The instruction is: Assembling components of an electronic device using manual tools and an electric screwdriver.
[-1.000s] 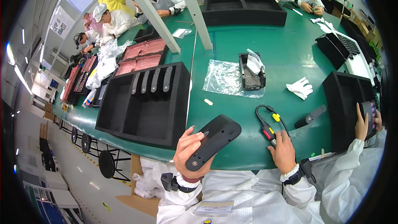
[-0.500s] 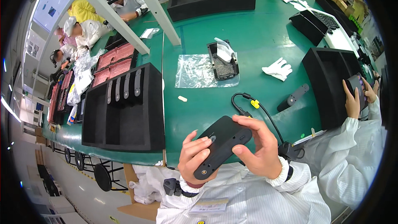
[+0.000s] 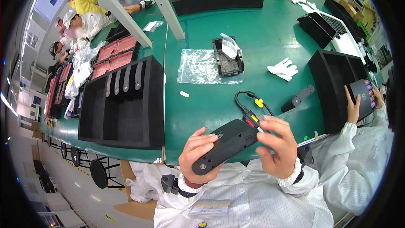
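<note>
My left hand [image 3: 198,156] is closed around a long black rounded-end device [image 3: 225,145], tilted with its right end higher. A round brass-coloured port shows at its lower left end. Beside the device's right end, my right hand [image 3: 278,147] is off it with fingers apart. Right by those fingertips is the plug [image 3: 252,119] of a black cable [image 3: 238,99], with red and yellow parts and a light metallic tip. Whether the fingers touch the plug is unclear.
A black foam box [image 3: 122,105] at left holds several similar devices. Another device [image 3: 298,98] stands near the right foam box [image 3: 337,71], where a co-worker's hand [image 3: 353,107] holds one. A white glove [image 3: 283,69], clear plastic bag [image 3: 194,66] and black tray [image 3: 228,61] lie beyond.
My right hand has let go of the device and moved right, toward the cable plug. The device has tipped slightly in my left hand. The co-worker's device has turned.
</note>
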Tool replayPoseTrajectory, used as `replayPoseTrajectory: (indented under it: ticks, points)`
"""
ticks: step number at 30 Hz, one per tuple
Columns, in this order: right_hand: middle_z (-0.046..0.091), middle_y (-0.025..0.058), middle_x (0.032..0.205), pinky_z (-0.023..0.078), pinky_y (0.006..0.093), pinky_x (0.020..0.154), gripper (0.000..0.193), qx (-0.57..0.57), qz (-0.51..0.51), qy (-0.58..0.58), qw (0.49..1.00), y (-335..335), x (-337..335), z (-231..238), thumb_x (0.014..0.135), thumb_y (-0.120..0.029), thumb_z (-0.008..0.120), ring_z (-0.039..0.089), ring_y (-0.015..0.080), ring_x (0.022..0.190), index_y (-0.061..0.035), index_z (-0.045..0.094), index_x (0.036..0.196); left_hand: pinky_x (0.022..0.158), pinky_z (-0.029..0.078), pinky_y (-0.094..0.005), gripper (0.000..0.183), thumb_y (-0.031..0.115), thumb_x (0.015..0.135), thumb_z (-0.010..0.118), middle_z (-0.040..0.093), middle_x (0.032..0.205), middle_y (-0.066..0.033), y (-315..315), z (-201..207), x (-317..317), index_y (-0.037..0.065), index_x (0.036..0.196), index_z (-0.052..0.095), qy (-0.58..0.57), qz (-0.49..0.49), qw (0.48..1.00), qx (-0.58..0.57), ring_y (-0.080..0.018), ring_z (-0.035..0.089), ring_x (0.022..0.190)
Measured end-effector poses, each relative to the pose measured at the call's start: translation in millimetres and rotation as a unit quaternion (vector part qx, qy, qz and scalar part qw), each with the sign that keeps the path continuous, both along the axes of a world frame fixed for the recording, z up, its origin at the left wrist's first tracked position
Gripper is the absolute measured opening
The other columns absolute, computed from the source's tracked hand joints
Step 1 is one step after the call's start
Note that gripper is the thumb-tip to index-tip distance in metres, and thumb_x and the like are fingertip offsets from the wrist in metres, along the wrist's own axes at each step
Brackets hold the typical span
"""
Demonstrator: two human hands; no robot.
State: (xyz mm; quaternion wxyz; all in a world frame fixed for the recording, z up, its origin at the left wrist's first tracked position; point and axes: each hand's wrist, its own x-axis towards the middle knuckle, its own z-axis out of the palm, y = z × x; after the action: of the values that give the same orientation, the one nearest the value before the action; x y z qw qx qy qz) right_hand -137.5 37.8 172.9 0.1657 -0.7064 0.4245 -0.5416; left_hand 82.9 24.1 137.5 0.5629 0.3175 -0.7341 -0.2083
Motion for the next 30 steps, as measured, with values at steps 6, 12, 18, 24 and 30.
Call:
replayPoseTrajectory:
  ticks: [6,12,18,24,30]
  points:
    - [0.061,0.0080,0.118,0.047,0.0461,0.090,0.032,-0.099,0.063,0.145,0.982,-8.2,-5.7,7.7,0.063,-0.011,0.084,0.055,0.0314,0.113,-0.0185,0.076,0.093,0.099,0.048,-0.0555,0.060,0.002,0.066,0.088,0.067,0.108,-0.0182,4.2,5.5,4.1,0.005,0.115,0.054,0.048,-0.061,0.993,0.087,-0.0300,0.067,0.099]
    - [0.063,0.0060,0.119,0.044,0.0455,0.088,0.023,-0.110,0.087,0.172,0.975,-8.6,-11.4,10.4,0.064,-0.007,0.078,0.053,0.0290,0.113,-0.0164,0.072,0.084,0.098,0.048,-0.0535,0.061,0.003,0.063,0.090,0.069,0.106,-0.0168,5.3,11.3,4.9,0.005,0.114,0.056,0.020,-0.066,0.994,0.084,-0.0287,0.068,0.097]
    - [0.064,0.0059,0.122,0.042,0.0447,0.092,0.017,-0.127,0.061,0.233,0.962,-1.6,-11.5,8.8,0.069,-0.009,0.073,0.054,0.0269,0.113,-0.0102,0.067,0.085,0.095,0.049,-0.0518,0.059,0.004,0.061,0.088,0.070,0.105,-0.0135,10.6,17.8,2.8,0.007,0.112,0.060,-0.031,-0.028,0.998,0.054,-0.0281,0.069,0.096]
    - [0.064,0.0065,0.121,0.042,0.0453,0.093,0.016,-0.136,0.026,0.247,0.959,4.3,-11.2,5.3,0.071,-0.011,0.071,0.055,0.0257,0.112,-0.0092,0.066,0.086,0.094,0.049,-0.0519,0.050,0.003,0.062,0.081,0.070,0.107,-0.0116,12.6,23.6,2.2,0.008,0.109,0.064,-0.058,-0.005,0.998,0.025,-0.0286,0.069,0.096]
    - [0.063,0.0084,0.122,0.042,0.0464,0.094,0.017,-0.131,0.048,0.275,0.951,2.3,-13.6,9.4,0.071,-0.010,0.072,0.056,0.0268,0.111,-0.0089,0.062,0.085,0.094,0.049,-0.0521,0.049,0.004,0.062,0.082,0.070,0.107,-0.0117,11.3,21.2,2.3,0.007,0.108,0.064,-0.065,-0.007,0.997,0.028,-0.0285,0.069,0.096]
